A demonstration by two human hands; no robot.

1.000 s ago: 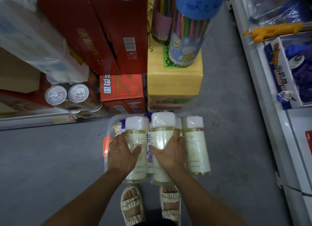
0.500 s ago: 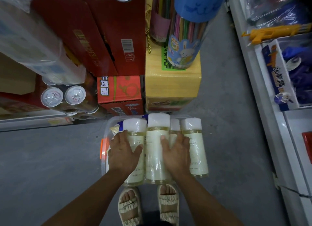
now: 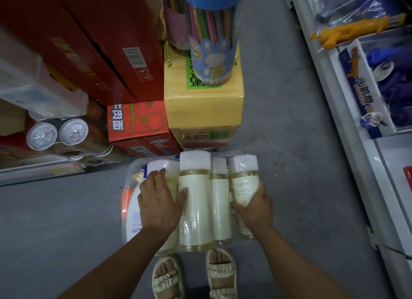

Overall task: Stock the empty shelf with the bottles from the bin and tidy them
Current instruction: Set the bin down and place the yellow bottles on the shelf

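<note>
The clear plastic bin sits on the grey floor, loaded with cream, white-capped, film-wrapped bottles. The left hand lies flat, fingers spread over the leftmost bottle, thumb touching its neighbour. The right hand cups the rightmost bottle from below. This looks like gathering a bunch; lifting next needs firm inward squeeze toward the white shelf.

A grey floor is shown; a clear bin and stacked cartons are set on it.
</note>
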